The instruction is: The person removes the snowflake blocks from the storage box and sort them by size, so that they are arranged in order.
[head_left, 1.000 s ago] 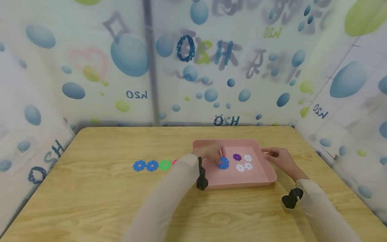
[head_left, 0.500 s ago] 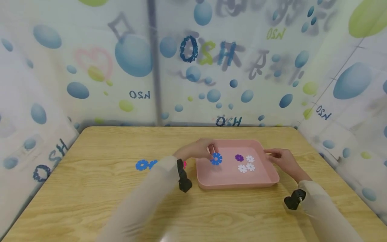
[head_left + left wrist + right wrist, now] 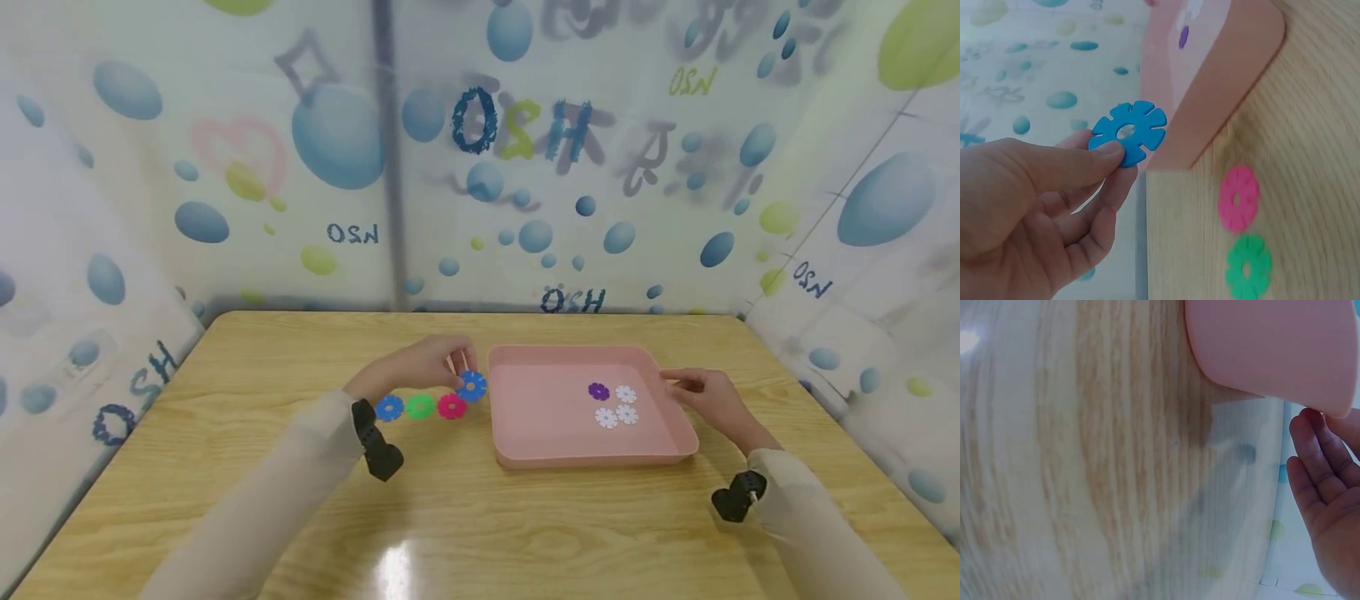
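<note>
Blue disc (image 3: 1141,132) left the tray (image 3: 540,408), eluding right wrist's view.

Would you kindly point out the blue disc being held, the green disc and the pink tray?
Blue disc (image 3: 1141,122): left wrist view, on its ring beside the centre hole.
Green disc (image 3: 1259,265): left wrist view, on its ring beside the hole.
Pink tray (image 3: 542,412): head view, on a bare part of its floor.

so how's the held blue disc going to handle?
Likely stiff: the blue disc looks flat though the left hand pinches only one edge. Probably light, being thin and holed. Its notches would likely make rolling bumpy.
</note>
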The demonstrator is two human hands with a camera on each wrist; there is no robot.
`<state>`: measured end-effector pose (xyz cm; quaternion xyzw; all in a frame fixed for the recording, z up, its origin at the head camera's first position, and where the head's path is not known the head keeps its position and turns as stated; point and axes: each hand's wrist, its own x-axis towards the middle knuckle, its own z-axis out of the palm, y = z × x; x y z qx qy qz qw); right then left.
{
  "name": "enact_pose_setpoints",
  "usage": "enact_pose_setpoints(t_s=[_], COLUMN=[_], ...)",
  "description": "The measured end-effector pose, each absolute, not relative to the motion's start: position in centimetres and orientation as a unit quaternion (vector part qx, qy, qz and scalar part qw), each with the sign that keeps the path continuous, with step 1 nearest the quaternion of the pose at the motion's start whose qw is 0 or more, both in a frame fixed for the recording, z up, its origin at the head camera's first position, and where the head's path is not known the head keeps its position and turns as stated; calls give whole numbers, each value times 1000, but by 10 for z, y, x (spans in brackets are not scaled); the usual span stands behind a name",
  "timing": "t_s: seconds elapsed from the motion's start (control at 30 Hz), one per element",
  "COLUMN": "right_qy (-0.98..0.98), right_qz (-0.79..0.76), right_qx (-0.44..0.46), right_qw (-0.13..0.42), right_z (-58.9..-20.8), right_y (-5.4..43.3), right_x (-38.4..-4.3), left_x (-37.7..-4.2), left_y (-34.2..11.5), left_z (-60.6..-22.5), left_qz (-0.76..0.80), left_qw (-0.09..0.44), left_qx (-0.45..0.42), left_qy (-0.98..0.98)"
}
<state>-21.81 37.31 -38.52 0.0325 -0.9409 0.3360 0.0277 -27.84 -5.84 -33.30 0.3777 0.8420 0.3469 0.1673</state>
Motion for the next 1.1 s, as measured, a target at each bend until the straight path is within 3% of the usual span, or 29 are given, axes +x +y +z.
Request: enact_pose_setpoints(t_s=[0.63,1.1], right_qy=[-944,-942], right_qz=[328,333], right_qx=[30,39], right_qw=[39,30], right_z=[-388,-388], right_y=[372,373], right_x=[-218,-216], left_x=[-280,-276], left_y=[-175,-221], left_z=[-343,-356], left_qz=[332,360], left_qw=[155,216], left_qx=[318,236], left_qy=[874,876])
